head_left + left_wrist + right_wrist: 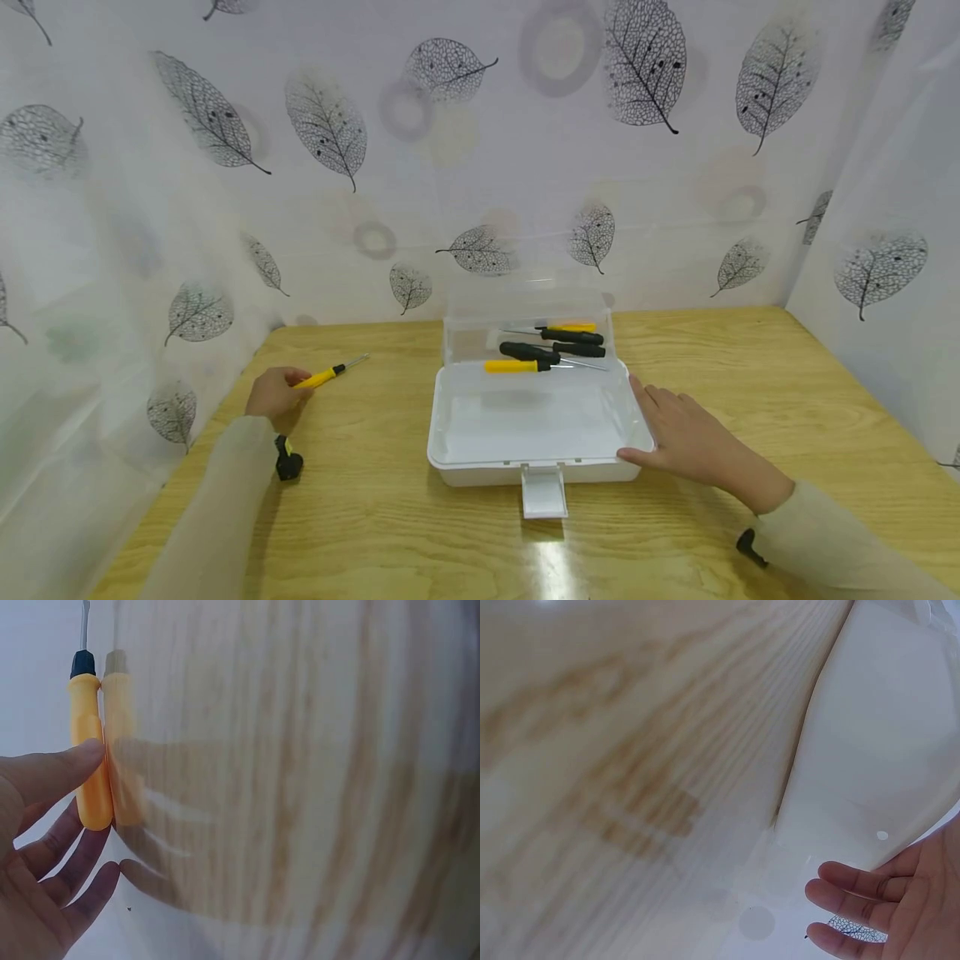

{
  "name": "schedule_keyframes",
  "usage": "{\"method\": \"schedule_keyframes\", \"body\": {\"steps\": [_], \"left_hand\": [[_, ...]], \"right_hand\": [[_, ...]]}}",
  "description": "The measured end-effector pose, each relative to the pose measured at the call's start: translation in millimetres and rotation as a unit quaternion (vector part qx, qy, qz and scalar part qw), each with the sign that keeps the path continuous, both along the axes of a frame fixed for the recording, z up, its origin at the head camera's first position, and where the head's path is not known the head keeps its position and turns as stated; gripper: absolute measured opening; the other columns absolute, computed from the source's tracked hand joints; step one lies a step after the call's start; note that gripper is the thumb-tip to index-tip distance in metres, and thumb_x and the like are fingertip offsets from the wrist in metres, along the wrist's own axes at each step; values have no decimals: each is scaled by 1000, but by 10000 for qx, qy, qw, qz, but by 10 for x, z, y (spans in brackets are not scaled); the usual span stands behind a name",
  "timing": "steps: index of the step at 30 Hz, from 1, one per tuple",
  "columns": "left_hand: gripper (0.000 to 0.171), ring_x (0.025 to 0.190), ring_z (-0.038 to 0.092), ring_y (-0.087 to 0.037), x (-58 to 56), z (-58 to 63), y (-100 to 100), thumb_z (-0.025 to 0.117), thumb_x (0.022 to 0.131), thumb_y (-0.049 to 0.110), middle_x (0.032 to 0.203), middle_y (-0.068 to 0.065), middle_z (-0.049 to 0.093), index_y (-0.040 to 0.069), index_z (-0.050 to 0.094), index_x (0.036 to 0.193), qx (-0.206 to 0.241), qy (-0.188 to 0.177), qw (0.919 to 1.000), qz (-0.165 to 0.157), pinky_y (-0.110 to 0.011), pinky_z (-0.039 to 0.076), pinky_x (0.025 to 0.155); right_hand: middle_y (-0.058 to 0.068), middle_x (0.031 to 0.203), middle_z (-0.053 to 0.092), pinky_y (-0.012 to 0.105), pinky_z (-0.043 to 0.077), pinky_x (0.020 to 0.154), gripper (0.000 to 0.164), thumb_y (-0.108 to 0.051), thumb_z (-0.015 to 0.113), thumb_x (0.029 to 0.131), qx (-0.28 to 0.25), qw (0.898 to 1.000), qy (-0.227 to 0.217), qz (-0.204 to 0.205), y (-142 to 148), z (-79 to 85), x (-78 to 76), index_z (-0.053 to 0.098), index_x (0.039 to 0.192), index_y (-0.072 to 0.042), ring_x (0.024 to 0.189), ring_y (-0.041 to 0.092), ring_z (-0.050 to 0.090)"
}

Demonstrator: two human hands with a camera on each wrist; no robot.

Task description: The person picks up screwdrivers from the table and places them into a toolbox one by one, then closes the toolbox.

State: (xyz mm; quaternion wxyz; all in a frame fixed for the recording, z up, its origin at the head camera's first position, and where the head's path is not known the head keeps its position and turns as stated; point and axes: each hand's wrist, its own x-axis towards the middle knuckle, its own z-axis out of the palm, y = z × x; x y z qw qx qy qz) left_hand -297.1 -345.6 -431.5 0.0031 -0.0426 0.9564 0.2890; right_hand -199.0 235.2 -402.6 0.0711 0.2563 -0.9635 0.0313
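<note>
At the table's left, my left hand (pixel 279 393) pinches the yellow handle of a screwdriver (pixel 321 378) between thumb and fingers. In the left wrist view, the thumb lies on this screwdriver (pixel 88 727), whose handle is at the tabletop; its black collar and metal shaft point away from the hand. My right hand (pixel 686 437) rests against the right side of a white plastic toolbox (pixel 480 477), thumb at the front corner and index finger along the rim. In the right wrist view, the other fingers (pixel 851 900) extend beside the box wall (pixel 870 727).
The toolbox's clear lid (pixel 457 337) is folded back. Several screwdrivers lie in it, including a black-handled one (pixel 528 352) and a yellow-handled one (pixel 512 367). The front latch (pixel 544 493) hangs down. A leaf-patterned curtain (pixel 480 167) surrounds the wooden table (pixel 375 533).
</note>
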Motion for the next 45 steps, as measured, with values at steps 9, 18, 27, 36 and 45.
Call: {"method": "schedule_keyframes", "body": {"steps": [9, 18, 27, 36, 45], "left_hand": [[33, 99, 57, -42, 4, -14, 12, 62, 87, 10, 113, -29, 61, -8, 62, 115, -169, 18, 9998, 74, -52, 47, 85], [30, 97, 59, -40, 47, 38, 60, 62, 87, 11, 110, -28, 64, -8, 64, 110, -199, 33, 9996, 181, -50, 47, 84], [33, 96, 58, -40, 85, 74, 121, 61, 89, 14, 111, -29, 63, -9, 63, 112, -57, 129, 9996, 260, -51, 48, 83], [32, 95, 59, -38, 86, 7, 82, 61, 90, 17, 109, -28, 64, -7, 64, 111, 136, 258, 9990, 333, -48, 48, 82], [32, 94, 60, -38, 138, 74, 169, 60, 91, 15, 109, -28, 64, -8, 63, 113, 110, 477, 9987, 173, -49, 48, 81]], "right_hand": [[30, 120, 56, 52, 47, 89, 100, -62, 58, 81, 6, 10000, 81, 36, 1, -22, 4, 29, 140, 13, 110, 41, 56], [30, 121, 56, 52, 47, 90, 100, -62, 58, 81, -6, 10000, 4, -7, -5, -20, 11, 28, 140, 13, 111, 41, 55], [30, 122, 55, 53, 47, 89, 99, -62, 58, 81, -19, 10000, -38, -28, 2, -11, 19, 29, 140, 13, 112, 41, 55], [30, 121, 56, 52, 47, 89, 100, -63, 57, 81, 16, 10000, 9, 14, -4, -3, 20, 30, 139, 14, 111, 41, 56], [31, 122, 55, 53, 47, 90, 100, -62, 57, 81, 51, 10000, -41, -24, -5, -2, 5, 28, 140, 13, 112, 41, 55]]}}
